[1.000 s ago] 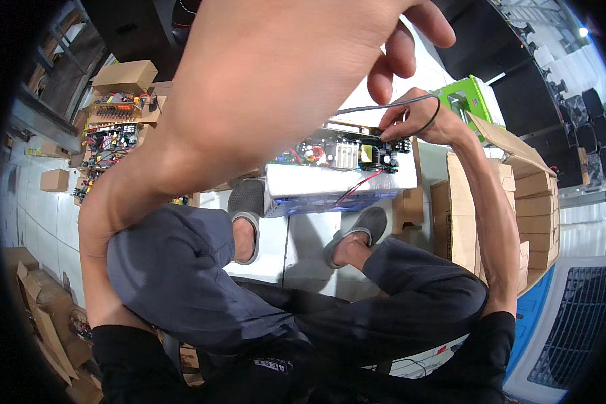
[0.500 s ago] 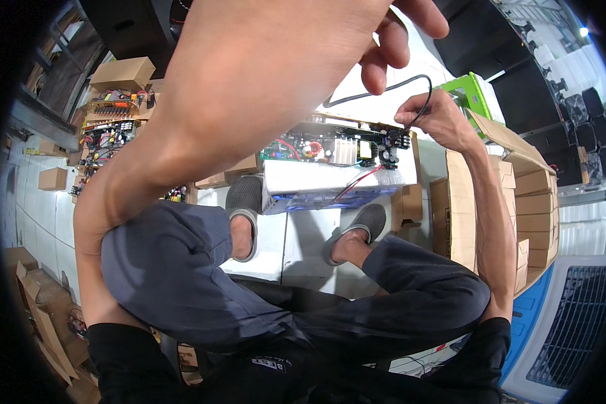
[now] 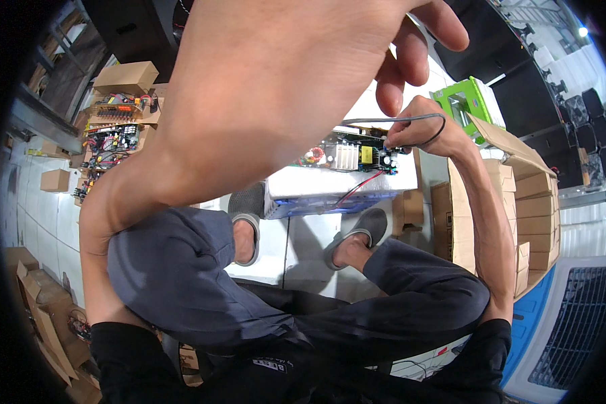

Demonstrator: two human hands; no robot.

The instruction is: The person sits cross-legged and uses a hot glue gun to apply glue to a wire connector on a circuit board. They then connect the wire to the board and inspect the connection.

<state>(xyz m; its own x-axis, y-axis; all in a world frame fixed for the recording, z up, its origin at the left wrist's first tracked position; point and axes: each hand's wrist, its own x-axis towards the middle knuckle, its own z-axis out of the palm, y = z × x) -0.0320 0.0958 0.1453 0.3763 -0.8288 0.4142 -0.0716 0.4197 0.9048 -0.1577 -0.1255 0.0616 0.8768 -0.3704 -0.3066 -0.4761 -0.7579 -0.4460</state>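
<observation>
My left hand [image 3: 357, 60] is raised close to the view and covers much of its upper middle. Its visible fingers hang loosely bent and apart with nothing seen in them; the thumb side is hidden. Farther down, my right hand [image 3: 427, 128] pinches a thin black cable [image 3: 397, 121] at the right end of a bare circuit board [image 3: 347, 156]. The cable loops over that hand, and its other end runs behind my left hand. The board carries a heatsink, a yellow transformer and a copper coil. It rests on a white foam block [image 3: 337, 180], with red and black wires [image 3: 360, 188] hanging over the front.
More circuit boards [image 3: 111, 138] lie on cardboard at the left. A tall open carton [image 3: 461, 229] stands right of my right forearm, with a green and white box [image 3: 471, 97] beyond it. A blue and white air cooler [image 3: 572, 323] is at the lower right. My feet flank the foam block's front.
My right hand has shifted slightly left and down along the board's right end, and the cable loop has flattened over it. My left hand has drifted a little right and down.
</observation>
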